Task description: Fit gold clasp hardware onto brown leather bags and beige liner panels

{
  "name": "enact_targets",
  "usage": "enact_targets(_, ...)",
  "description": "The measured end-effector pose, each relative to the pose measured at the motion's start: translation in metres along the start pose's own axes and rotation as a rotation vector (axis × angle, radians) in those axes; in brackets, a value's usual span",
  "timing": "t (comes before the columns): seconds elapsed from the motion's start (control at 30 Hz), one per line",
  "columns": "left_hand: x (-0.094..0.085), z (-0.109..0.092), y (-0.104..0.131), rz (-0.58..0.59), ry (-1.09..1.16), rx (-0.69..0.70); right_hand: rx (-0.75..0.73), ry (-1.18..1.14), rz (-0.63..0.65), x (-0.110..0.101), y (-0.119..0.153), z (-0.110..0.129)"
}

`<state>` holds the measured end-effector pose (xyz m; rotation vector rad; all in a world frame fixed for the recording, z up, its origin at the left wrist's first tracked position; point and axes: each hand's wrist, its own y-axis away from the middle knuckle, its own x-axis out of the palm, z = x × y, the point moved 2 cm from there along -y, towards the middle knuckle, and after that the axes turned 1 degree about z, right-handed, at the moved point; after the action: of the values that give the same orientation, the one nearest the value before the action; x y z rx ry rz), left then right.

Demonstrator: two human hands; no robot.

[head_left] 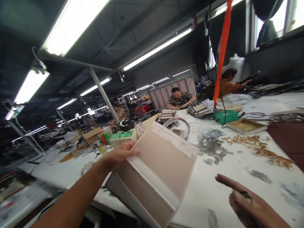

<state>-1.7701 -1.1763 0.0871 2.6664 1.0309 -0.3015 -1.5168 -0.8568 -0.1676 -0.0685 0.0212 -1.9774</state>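
Note:
A beige, box-like bag piece (pixel 163 158) with a curved handle at its far end is tilted over the front of the white table. My left hand (pixel 121 155) grips its upper left edge, thumb on the inner face and fingers behind. To the right, my right hand (pixel 247 201) is apart from the piece, its index finger stretched out and the other fingers curled. Something dark shows at its curled fingers, too unclear to name. Small silver metal parts (pixel 212 148) and gold-coloured metal parts (pixel 261 148) lie scattered on the table beyond my right hand.
A green-topped machine (pixel 123 136) stands behind the piece. Farther back are a green box (pixel 226 117), a shallow tray (pixel 260 129) and stacked panels (pixel 200 109). A red strip (pixel 223 53) hangs down. Several people sit at the tables beyond.

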Motion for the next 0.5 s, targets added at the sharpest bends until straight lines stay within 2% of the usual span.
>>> enact_targets(0.1,0.062,-0.005,0.018,0.207,-0.12,-0.06,0.039,-0.157,0.008,0.008,0.028,0.016)
enact_targets(0.2,0.107,-0.01,0.026,0.355,-0.241,-0.092,0.102,-0.219,-0.005,-0.004,0.059,0.014)
enact_targets(0.27,0.127,-0.014,0.03,0.412,-0.312,-0.132,0.143,-0.246,0.054,-0.017,0.08,0.005)
enact_targets(0.33,0.143,-0.016,0.033,0.468,-0.348,-0.239,0.164,-0.296,0.148,-0.026,0.099,-0.005)
enact_targets(0.4,0.156,-0.015,0.035,0.533,-0.353,-0.372,0.171,-0.353,0.276,-0.027,0.115,-0.013)
enact_targets(0.5,0.181,-0.006,0.036,0.636,-0.288,-0.496,0.162,-0.401,0.437,-0.021,0.133,-0.019)
